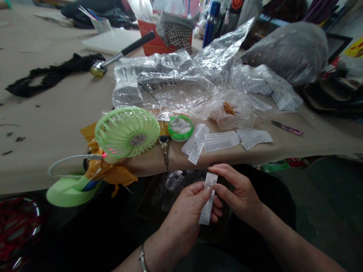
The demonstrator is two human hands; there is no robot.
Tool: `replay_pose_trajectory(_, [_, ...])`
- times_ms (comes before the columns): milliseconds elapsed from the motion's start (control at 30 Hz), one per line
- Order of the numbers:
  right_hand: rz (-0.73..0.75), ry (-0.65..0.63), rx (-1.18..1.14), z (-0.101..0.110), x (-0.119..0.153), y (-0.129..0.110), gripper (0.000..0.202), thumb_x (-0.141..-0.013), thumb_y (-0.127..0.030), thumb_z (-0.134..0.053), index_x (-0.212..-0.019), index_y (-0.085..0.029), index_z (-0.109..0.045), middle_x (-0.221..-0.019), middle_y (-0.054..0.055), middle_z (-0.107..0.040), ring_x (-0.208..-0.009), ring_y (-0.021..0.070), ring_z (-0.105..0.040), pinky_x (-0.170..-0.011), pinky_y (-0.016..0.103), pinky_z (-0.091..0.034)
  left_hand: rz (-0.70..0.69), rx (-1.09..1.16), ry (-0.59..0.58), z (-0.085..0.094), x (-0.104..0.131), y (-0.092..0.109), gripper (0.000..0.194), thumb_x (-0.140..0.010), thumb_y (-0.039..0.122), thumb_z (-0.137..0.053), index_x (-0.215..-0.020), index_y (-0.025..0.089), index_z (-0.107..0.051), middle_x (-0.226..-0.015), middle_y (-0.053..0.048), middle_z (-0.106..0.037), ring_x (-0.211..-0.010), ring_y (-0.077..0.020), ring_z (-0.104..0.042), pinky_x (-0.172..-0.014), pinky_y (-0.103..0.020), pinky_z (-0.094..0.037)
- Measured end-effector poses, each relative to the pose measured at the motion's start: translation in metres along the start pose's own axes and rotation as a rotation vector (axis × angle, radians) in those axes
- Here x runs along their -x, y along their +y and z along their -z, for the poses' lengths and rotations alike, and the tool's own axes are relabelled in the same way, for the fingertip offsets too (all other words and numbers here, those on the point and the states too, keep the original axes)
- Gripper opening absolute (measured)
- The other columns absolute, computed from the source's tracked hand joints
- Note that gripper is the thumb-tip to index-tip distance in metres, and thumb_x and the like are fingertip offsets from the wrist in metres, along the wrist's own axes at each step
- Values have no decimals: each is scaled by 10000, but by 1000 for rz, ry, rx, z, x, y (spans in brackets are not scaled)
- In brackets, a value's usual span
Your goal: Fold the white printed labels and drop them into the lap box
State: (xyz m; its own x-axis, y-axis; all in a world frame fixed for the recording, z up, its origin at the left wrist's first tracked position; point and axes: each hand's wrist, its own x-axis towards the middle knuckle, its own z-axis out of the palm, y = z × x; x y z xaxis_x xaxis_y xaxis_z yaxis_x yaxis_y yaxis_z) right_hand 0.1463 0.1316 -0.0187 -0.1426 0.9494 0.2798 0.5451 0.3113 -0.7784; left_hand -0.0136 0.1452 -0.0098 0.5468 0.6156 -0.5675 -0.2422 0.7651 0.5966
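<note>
Over my lap, just off the table's front edge, my left hand (pixel 183 213) pinches a narrow white printed paper label (pixel 206 212) between thumb and fingers. The label stands nearly upright with small print along it. From the other side my right hand (pixel 243 194) has its thumb at the label's upper right edge and its forefinger by the top end. On the table close beyond lie fanned piles of similar printed labels (pixel 221 141). A green round tub (pixel 180 128) with white, cotton-like filling sits left of them.
A green fan (pixel 127 132) and a pointed tool resembling a soldering iron (pixel 164 145) stand at the table edge. Purple-handled snips (pixel 287 127) lie right. Clear plastic bags (pixel 176 90), a hammer (pixel 121 53) and a blue bottle (pixel 211 24) are farther back. Below is a box of scraps (pixel 170 189).
</note>
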Motion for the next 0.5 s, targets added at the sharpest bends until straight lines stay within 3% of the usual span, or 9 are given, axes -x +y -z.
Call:
replay_pose_trajectory(300, [1, -13, -4, -4, 0, -1, 263, -876, -240, -541, -1127, -194, -604, -1088, 81, -621, -1005, 183, -611, -865, 296, -511, 3, -13, 4, 2, 0, -1, 204, -869, 298, -542, -821, 111, -609, -649, -18, -579, -531, -81, -528, -497, -177, -428])
replay_pose_trajectory(433, [-156, 5, -162, -6, 1, -2, 356, -853, -281, -588, -1202, -222, -552, -1073, 63, -643, -941, 174, -636, -830, 288, -520, -18, -7, 8, 2, 1, 0, 204, -856, 302, -551, -799, 113, -601, -647, -15, -575, -529, -84, -527, -494, -181, -425])
replay_pose_trajectory(500, [-282, 19, -296, -9, 0, -2, 275, -847, -307, -598, -1107, -217, -588, -962, 36, -665, -818, 146, -644, -729, 247, -529, -34, -17, 30, 2, 2, 1, 200, -851, 304, -550, -798, 118, -599, -647, -16, -580, -524, -85, -522, -493, -183, -421])
